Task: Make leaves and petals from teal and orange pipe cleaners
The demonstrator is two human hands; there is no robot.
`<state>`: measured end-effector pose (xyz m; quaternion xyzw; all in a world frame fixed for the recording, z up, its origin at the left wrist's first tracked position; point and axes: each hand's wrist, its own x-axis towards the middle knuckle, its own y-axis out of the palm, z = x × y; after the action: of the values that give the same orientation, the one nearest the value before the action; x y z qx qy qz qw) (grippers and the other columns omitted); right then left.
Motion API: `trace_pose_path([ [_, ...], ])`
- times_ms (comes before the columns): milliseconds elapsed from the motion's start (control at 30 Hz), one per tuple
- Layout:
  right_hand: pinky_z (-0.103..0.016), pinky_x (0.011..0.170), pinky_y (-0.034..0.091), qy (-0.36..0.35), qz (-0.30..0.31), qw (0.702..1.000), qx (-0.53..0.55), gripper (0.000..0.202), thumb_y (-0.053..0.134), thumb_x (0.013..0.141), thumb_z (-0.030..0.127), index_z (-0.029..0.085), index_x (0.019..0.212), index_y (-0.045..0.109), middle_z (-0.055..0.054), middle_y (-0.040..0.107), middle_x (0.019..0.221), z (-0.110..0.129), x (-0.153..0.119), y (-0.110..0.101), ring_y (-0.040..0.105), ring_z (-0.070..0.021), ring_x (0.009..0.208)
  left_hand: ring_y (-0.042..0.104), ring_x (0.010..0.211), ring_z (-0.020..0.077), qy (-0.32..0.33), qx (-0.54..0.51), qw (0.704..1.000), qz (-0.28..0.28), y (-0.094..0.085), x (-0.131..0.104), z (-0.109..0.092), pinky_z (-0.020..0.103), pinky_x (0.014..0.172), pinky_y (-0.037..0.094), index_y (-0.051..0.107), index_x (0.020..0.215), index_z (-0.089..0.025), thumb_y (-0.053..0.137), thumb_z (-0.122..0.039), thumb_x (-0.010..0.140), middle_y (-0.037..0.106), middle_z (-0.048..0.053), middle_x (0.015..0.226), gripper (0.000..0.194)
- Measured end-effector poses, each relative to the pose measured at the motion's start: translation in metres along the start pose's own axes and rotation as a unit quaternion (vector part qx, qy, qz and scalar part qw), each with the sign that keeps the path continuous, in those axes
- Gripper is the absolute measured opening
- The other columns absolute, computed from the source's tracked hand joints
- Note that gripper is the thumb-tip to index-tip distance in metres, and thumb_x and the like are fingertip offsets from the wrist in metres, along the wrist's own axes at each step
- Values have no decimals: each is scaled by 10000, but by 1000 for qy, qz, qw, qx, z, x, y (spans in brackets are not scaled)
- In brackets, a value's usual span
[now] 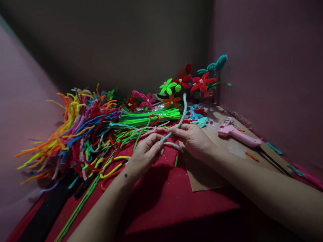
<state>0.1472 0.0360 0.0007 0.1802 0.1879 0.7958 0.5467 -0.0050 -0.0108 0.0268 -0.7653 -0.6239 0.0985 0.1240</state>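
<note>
A pale aqua pipe cleaner (183, 112) is pinched between my two hands above the red cloth. The thumb and fingers of my left hand (148, 149) close on its lower part, where a bent end sticks out to the right. Just up and to the right, my right hand (193, 137) grips the same pipe cleaner, its long end curving upward past the fingers. The two hands almost touch. Under the left wrist lie yellow-handled scissors (111, 168), partly hidden, with an orange-red loop beside them.
A heap of multicoloured pipe cleaners (83, 131) spreads at left, beside a green bundle (148, 116). Pipe-cleaner flowers (202, 82) stand at the back by the wall. A pink glue gun (238, 135) rests on cardboard (205, 174) at right, with scraps around it.
</note>
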Motion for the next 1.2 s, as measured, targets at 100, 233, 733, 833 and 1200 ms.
trace_pose_path([
  [100, -251, 620, 423, -7, -2, 1000, 0, 158, 710, 654, 275, 132, 694, 657, -7, 625, 636, -2, 0, 0, 548, -97, 598, 372, 416, 51, 5, 10, 1000, -21, 0, 0, 0, 175, 406, 289, 509, 764, -158, 496, -370, 817, 500, -37, 563, 219],
  [233, -272, 680, 433, -17, 43, 999, -15, 101, 698, 647, 213, 131, 693, 661, -12, 639, 678, -3, -6, 4, 563, -110, 653, 409, 393, 58, 8, 4, 1000, -27, 1, -1, -1, 184, 388, 318, 526, 784, -148, 506, -354, 812, 571, -11, 583, 209],
  [733, -273, 603, 392, -11, 51, 997, -64, 148, 628, 718, 255, 128, 646, 604, 2, 549, 587, -12, -5, 3, 476, -97, 559, 493, 483, 76, 40, -67, 995, -66, 0, 0, 7, 201, 464, 408, 618, 773, -129, 614, -231, 740, 589, -5, 614, 107],
  [833, -266, 584, 376, -5, 59, 997, -55, 141, 636, 708, 248, 131, 643, 594, 6, 546, 586, -12, -6, 4, 474, -96, 558, 496, 478, 75, 46, -69, 994, -72, 0, 0, 8, 202, 466, 405, 626, 763, -129, 622, -222, 736, 591, -6, 605, 97],
  [1200, -266, 585, 371, 16, 64, 995, -74, 207, 641, 725, 318, 130, 657, 586, -6, 567, 610, -12, -9, 4, 489, -99, 570, 507, 504, 71, 63, -89, 991, -72, 0, -1, 11, 197, 493, 406, 624, 760, -144, 644, -215, 741, 596, -14, 620, 76],
])
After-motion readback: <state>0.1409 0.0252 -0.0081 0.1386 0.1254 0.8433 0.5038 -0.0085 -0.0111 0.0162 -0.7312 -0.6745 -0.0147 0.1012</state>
